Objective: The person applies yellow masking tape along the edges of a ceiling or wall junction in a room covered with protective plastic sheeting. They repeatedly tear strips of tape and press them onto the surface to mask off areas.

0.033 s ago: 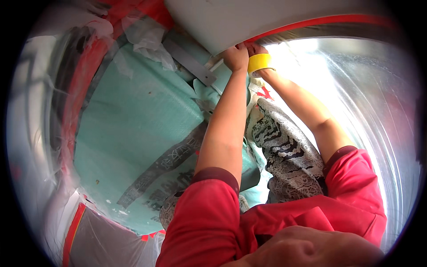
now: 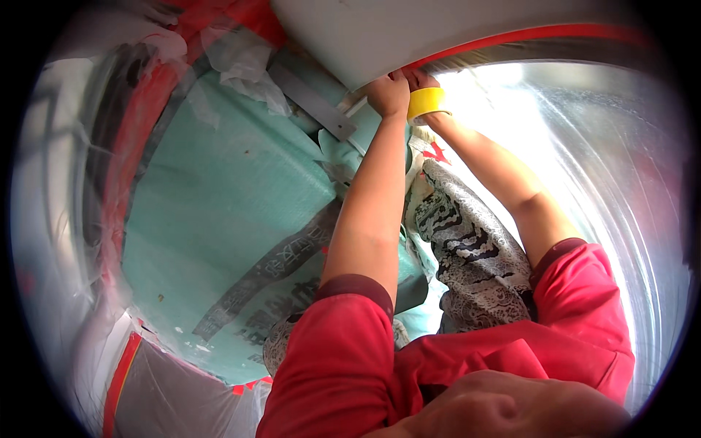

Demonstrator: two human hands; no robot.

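On the far left, a red strip (image 2: 124, 168) blurs towards the rim; next, my left forearm hides part of a green sheet (image 2: 226, 190). At upper centre, my left hand (image 2: 389, 95) is beside my right hand (image 2: 423, 79) at the edge of a white panel (image 2: 380, 36), fingertips obscured, grip undeterminable. The yellow tape roll (image 2: 429, 102) encircles my right wrist, partly covering it, with glare rightward.

"Where's the tape roll (image 2: 428, 102)?"
"Around the wrist of the right hand (image 2: 421, 79) — the left hand (image 2: 388, 95) beside it, near the panel (image 2: 365, 36)."
"And the bar (image 2: 314, 102)?"
"Left of both hands; the sheet (image 2: 219, 197) spreads left of the left forearm (image 2: 369, 197)."
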